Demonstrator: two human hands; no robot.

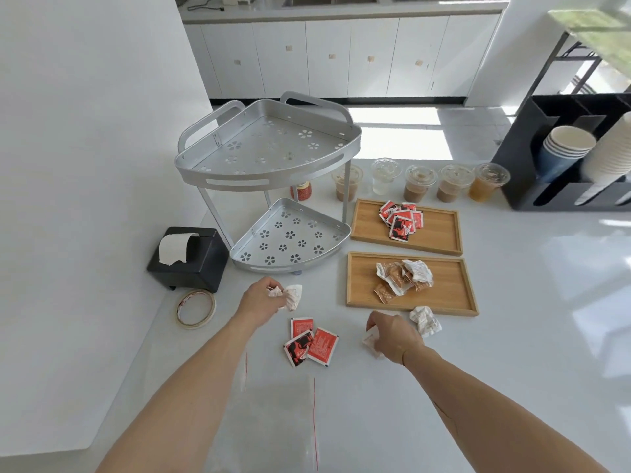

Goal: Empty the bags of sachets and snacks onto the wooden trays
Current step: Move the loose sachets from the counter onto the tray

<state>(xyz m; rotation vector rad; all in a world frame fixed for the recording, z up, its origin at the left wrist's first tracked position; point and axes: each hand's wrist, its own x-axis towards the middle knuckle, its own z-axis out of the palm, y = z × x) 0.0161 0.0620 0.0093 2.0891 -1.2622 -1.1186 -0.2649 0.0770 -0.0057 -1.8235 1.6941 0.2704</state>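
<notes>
Two wooden trays lie side by side on the white counter. The far tray [368,223] holds several red sachets [401,220]. The near tray [362,285] holds several brown and white snack packets [404,278]. Three red sachets [309,341] lie loose on the counter between my hands. My left hand [263,298] is shut on white crumpled snack packets [293,297]. My right hand [392,336] grips another white packet [370,339]. One more white packet [425,320] lies just right of that hand. A clear empty zip bag [273,421] with red seal lines lies flat near me.
A two-tier metal corner rack [269,158] stands behind my left hand. A black tissue box [191,257] and a tape roll [195,308] sit at the left. Several lidded drink cups [420,182] line the back, a small red jar [301,191], and a black cup organiser [563,155] stands at right.
</notes>
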